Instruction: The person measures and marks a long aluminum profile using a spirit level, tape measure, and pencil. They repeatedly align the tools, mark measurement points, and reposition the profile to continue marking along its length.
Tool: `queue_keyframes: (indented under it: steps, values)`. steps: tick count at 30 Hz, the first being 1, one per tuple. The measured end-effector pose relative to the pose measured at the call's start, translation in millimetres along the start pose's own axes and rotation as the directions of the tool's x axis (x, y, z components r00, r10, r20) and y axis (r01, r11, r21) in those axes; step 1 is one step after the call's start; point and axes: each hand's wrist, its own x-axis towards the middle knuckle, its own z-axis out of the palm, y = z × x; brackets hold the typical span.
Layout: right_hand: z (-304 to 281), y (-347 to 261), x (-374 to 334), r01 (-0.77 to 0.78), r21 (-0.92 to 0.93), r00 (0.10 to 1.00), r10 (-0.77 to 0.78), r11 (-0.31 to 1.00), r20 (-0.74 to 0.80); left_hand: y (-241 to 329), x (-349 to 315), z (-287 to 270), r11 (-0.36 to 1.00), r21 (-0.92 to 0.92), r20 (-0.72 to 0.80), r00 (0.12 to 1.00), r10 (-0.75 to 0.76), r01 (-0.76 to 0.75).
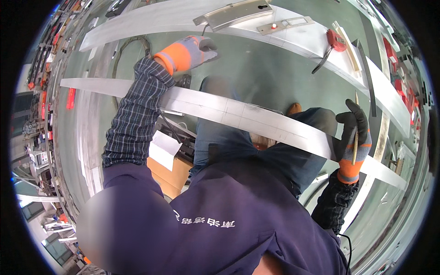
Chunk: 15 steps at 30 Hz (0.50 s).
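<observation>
A long flat silver metal bar (247, 117) with thin marked lines lies crosswise above my thighs. Around its right part my right hand (355, 137), in an orange and grey glove with dark fingers, is closed. A thin tan pencil (355, 142) is held along those same fingers. My left hand (188, 54), gloved alike, is past the bar's far edge with its fingers curled. A thin dark piece shows at its fingertips, just below a bent metal plate (238, 14) with a keyhole slot; what the fingers hold, if anything, is hidden.
A wide silver profile (293, 39) runs across the far side. On it lie a slotted metal strip (285, 25), a red tape measure (337, 40) and a dark angled strip (366, 78). A cardboard box (169, 176) with white paper stands left of my legs.
</observation>
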Motion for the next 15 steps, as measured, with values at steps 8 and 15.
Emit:
queue_keyframes:
  steps: [8,15]
  values:
    - [1.4,1.2,-1.4,-0.005,-0.006,1.0,0.005,1.0,-0.008,-6.0,7.6,5.6,0.996,0.044,-0.026,0.997,-0.073,0.074]
    - [3.1,6.4,-2.8,-0.114,0.163,0.993,0.119,0.98,-0.021,0.8,3.8,0.6,0.998,0.003,0.007,0.998,-0.064,0.064]
